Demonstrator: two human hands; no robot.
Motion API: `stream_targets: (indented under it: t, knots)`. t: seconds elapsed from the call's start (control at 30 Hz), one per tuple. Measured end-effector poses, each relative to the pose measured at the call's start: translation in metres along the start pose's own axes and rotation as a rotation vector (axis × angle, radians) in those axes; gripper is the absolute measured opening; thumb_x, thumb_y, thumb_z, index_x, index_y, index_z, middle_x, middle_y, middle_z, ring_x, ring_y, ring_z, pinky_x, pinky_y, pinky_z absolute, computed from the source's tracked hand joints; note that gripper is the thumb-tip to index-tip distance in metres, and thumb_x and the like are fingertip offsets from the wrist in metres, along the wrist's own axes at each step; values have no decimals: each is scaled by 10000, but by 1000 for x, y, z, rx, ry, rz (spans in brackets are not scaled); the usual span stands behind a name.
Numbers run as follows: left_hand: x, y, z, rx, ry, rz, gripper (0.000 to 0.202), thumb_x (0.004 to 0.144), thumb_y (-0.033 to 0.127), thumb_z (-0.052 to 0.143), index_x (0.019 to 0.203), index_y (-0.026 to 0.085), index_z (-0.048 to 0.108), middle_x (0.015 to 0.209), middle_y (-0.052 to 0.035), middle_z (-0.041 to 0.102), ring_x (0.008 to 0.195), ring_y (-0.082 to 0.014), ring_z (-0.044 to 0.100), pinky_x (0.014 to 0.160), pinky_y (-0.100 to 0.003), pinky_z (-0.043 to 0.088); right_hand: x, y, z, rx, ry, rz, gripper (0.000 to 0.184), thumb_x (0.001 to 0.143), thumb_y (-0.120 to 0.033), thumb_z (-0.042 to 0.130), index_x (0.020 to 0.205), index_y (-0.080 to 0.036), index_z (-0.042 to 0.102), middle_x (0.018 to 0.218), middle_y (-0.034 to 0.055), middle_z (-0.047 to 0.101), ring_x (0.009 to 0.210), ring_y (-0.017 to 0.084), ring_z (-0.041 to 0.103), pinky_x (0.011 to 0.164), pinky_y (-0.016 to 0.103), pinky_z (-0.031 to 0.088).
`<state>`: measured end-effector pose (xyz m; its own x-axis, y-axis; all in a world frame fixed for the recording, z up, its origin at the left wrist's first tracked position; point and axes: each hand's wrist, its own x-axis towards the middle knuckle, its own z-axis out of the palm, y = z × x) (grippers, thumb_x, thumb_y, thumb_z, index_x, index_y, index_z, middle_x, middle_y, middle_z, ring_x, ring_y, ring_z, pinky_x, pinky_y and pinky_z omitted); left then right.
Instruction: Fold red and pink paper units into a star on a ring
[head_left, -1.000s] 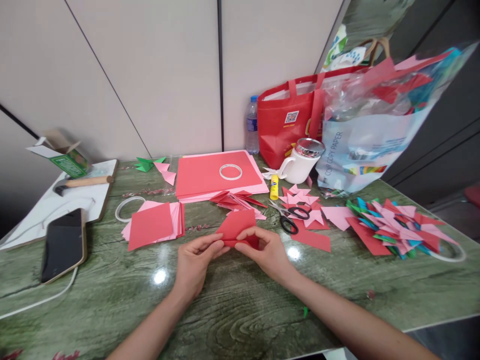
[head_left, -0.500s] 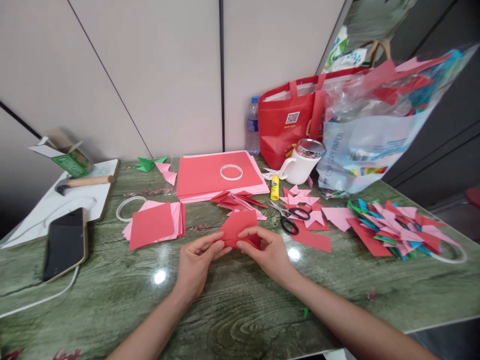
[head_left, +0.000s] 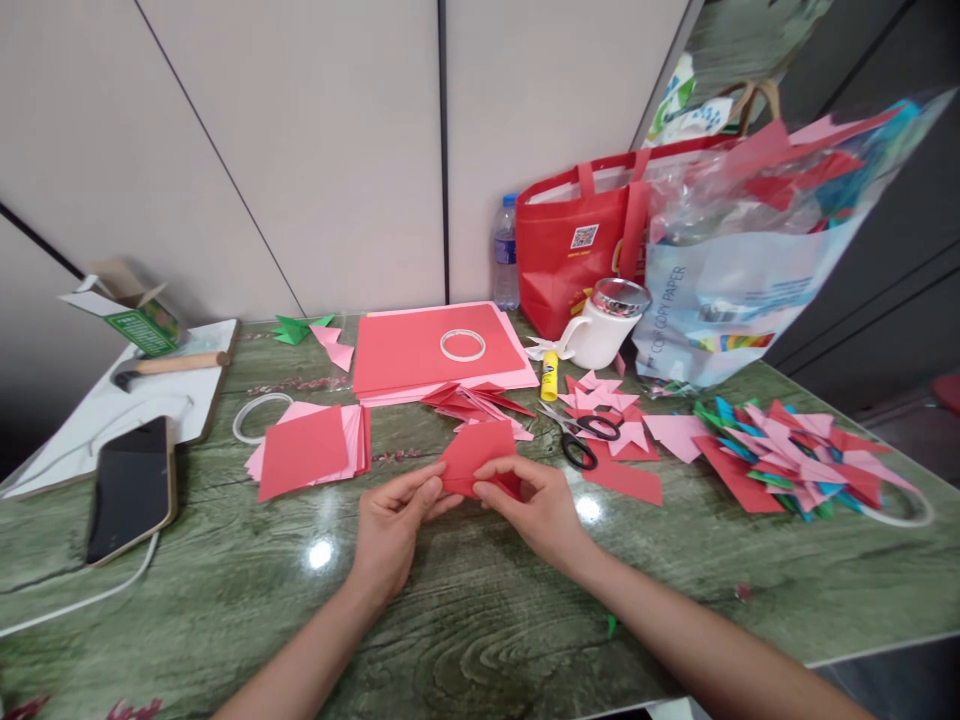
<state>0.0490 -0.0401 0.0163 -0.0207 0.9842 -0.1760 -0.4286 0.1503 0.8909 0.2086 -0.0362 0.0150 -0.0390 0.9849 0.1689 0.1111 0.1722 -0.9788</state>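
Note:
A small red sheet of paper (head_left: 478, 450), partly folded along its near edge, is held up above the table between my hands. My left hand (head_left: 397, 520) pinches its left corner between thumb and fingers. On the right, my right hand (head_left: 534, 500) pinches the near edge, thumb below and fingers on top. Behind the sheet lie folded red and pink paper pieces (head_left: 480, 400). To the left sits a stack of red and pink paper squares (head_left: 304, 455). Black-handled scissors (head_left: 581, 445) rest to the right, by pink folded pieces (head_left: 600, 395).
Large red sheets (head_left: 405, 350) carry a tape roll (head_left: 463, 345). Further right stand a yellow glue stick (head_left: 550, 376), a white mug (head_left: 600, 330), a red bag (head_left: 555, 270) and a colourful paper pile (head_left: 802, 455). A phone (head_left: 131, 490) and hammer (head_left: 176, 365) are at left.
Almost nothing differs. Both hands keep their pinch on the red paper, with only a very slight shift of the fingers.

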Motion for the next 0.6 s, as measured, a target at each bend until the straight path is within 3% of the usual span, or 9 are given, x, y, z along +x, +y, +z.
stream_targets:
  t: [0.2, 0.33, 0.6]
  knots:
    - [0, 1, 0, 0, -5, -9, 224, 599, 223, 786, 814, 175, 750, 749, -28, 752, 615, -151, 697, 663, -235, 597, -3, -1, 1, -36, -9, -38, 67, 738, -213, 635, 759, -181, 690, 705, 20, 699, 570, 132, 607, 555, 233, 487]
    - [1, 6, -1, 26, -54, -9, 199, 589, 196, 789, 781, 161, 750, 832, -38, 751, 701, -174, 701, 705, -258, 595, -2, -1, -2, -71, 24, -84, 63, 720, -181, 642, 743, -191, 699, 698, 20, 704, 618, 145, 621, 584, 238, 496]
    - [2, 15, -2, 93, -150, -89, 372, 600, 138, 775, 964, 177, 709, 945, -55, 733, 802, -213, 698, 739, -318, 592, 0, 0, -6, -158, 2, -180, 83, 723, -160, 630, 730, -195, 704, 700, 24, 717, 640, 156, 632, 616, 256, 496]
